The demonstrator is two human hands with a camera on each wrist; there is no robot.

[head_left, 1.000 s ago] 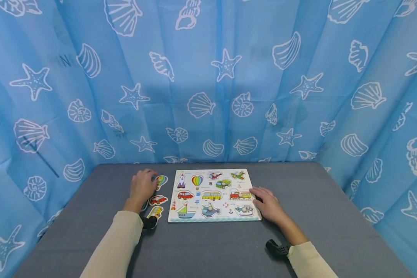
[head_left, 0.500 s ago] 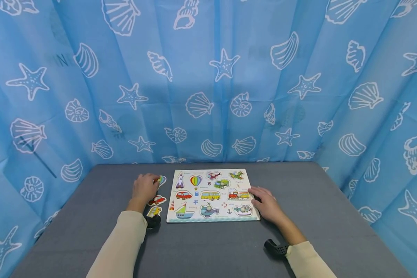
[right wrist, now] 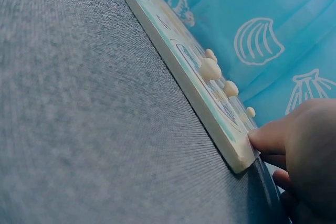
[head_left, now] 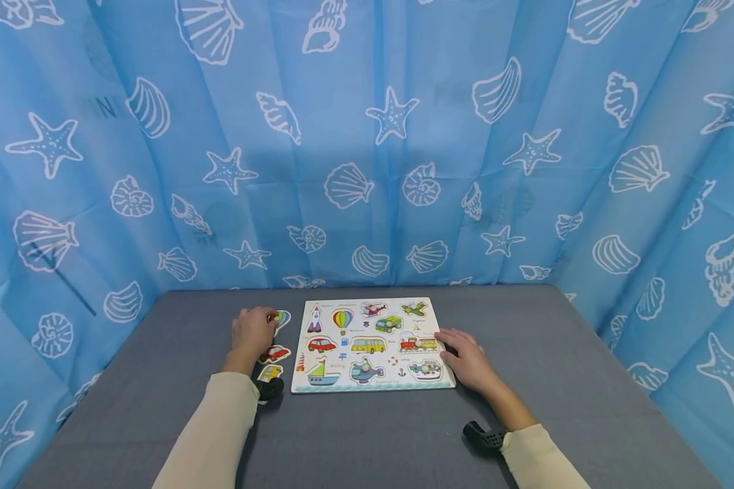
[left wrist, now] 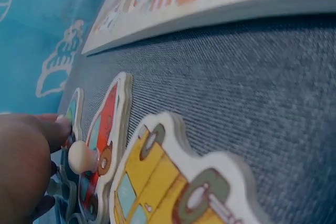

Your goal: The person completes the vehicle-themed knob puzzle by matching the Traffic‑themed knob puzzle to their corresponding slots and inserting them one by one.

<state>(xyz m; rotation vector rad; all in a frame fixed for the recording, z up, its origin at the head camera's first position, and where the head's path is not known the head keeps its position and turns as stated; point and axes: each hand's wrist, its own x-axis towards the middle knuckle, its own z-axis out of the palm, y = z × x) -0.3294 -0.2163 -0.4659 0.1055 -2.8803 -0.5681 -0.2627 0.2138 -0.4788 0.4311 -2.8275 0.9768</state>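
At the left of the table, my left hand (head_left: 253,333) pinches the knob of a hot-air balloon puzzle piece (head_left: 284,318); the hand covers part of it. In the left wrist view the thumb and fingertips meet at this piece. Just nearer lie a red car piece (left wrist: 106,129) with a round knob and a yellow bus piece (left wrist: 157,177), partly behind the wrist. My right hand (head_left: 469,358) rests against the right edge of the wooden puzzle board (head_left: 342,380), fingers fairly straight. In the right wrist view its thumb touches the board near a corner.
Several vehicle pieces with knobs, such as a helicopter (head_left: 367,371) and a ship (head_left: 427,369), sit in the board. Other pieces lie partly hidden under the left hand. A blue shell-patterned curtain (head_left: 367,149) hangs behind the grey table (head_left: 367,441).
My left hand has shifted a little right onto the balloon piece and now pinches it. The right hand has stayed at the board's edge. The head view has shifted slightly.
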